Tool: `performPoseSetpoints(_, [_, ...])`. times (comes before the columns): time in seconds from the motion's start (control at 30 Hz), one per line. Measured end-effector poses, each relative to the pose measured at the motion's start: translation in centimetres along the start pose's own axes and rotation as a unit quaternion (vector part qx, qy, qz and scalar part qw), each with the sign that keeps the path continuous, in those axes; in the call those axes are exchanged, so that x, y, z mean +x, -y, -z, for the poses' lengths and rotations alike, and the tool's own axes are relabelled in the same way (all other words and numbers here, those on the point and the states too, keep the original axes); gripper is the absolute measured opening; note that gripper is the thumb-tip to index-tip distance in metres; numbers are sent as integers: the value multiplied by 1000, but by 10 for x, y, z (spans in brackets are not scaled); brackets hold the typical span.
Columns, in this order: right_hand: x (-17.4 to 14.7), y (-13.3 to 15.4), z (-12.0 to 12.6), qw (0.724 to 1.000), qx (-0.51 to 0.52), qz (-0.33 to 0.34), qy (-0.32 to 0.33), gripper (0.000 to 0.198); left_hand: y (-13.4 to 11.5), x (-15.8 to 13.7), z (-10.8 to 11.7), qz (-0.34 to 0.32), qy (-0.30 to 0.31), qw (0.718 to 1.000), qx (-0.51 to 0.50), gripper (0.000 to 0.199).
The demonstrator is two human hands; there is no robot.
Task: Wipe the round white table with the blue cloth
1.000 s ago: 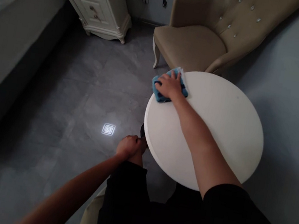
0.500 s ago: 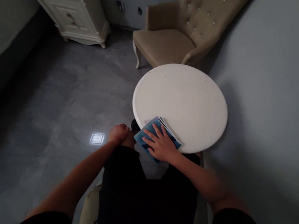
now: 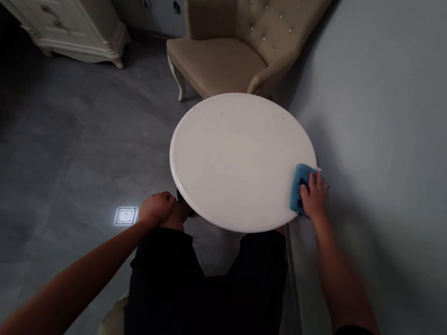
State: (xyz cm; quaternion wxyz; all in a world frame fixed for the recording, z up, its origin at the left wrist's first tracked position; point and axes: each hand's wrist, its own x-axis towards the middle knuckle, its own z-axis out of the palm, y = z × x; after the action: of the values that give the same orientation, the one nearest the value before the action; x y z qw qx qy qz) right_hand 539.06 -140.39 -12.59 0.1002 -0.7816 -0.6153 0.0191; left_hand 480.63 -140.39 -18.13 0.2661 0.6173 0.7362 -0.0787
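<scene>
A folded blue cloth (image 3: pixel 300 188) lies at the right edge of the round white table (image 3: pixel 233 158). My right hand (image 3: pixel 315 195) presses on it with bent fingers, the thumb over its dark patch. Part of the cloth is hidden under the hand and hangs at the rim. My left hand (image 3: pixel 158 207) rests on my left knee, its fingers curled in a fist with nothing visible in them. A few small dark specks show near the table's far edge.
A tan tufted armchair (image 3: pixel 223 64) stands just behind the table. To the right is a grey wall (image 3: pixel 404 135) close to the rim. A white carved cabinet (image 3: pixel 73 11) is at the back left. A lit square pattern (image 3: pixel 126 216) shows on the grey floor.
My right hand has carried the blue cloth across from the table's near left edge to its right edge. The view has shifted somewhat to the right. My left hand stays on the knee.
</scene>
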Motion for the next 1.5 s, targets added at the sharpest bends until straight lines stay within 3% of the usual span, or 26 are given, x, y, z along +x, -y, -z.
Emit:
performPoseSetpoints(0.17, [124, -3, 5, 996, 27, -82, 34, 78, -5, 4, 4, -6, 18, 1000, 12, 44])
performPoseSetpoints(0.33, [232, 49, 2, 986, 22, -147, 71, 73, -8, 7, 10, 0, 33, 999, 12, 46])
performPoseSetpoints(0.43, [284, 104, -12, 989, -10, -140, 50, 75, -7, 8, 15, 3, 37, 999, 2, 45])
performPoseSetpoints(0.53, [324, 175, -31, 996, -31, -70, 42, 75, -1, 11, 17, 14, 38, 999, -2, 44])
performPoseSetpoints(0.7, [346, 314, -63, 993, -12, 80, 80, 72, 9, 15, 17, 20, 34, 999, 4, 43])
performPoseSetpoints(0.8, [320, 393, -74, 979, 25, 179, 99, 71, 10, 15, 18, 28, 35, 999, 4, 42])
performPoseSetpoints(0.9, [264, 450, -74, 954, 53, 270, 118, 70, 9, 12, 20, 25, 32, 999, 3, 42])
performPoseSetpoints(0.97, [214, 472, -67, 936, 61, 323, 127, 69, 10, 10, 19, 24, 25, 999, -2, 41])
performPoseSetpoints(1.07, [131, 475, -54, 910, 65, 386, 135, 68, 11, 5, 16, 28, 15, 999, -6, 42])
performPoseSetpoints(1.17, [48, 448, -38, 886, 57, 440, 135, 70, 11, 0, 12, 22, 10, 1000, 0, 45])
performPoseSetpoints(1.27, [-26, 395, -20, 876, 31, 468, 112, 67, 9, -6, 10, 16, 11, 1000, -2, 49])
performPoseSetpoints(1.4, [-99, 300, 6, 885, -6, 453, 109, 69, 6, -10, 7, 13, 2, 1000, 9, 47])
performPoseSetpoints(1.5, [-124, 223, 19, 914, -13, 388, 121, 74, 6, -10, 4, 0, -12, 1000, 8, 46])
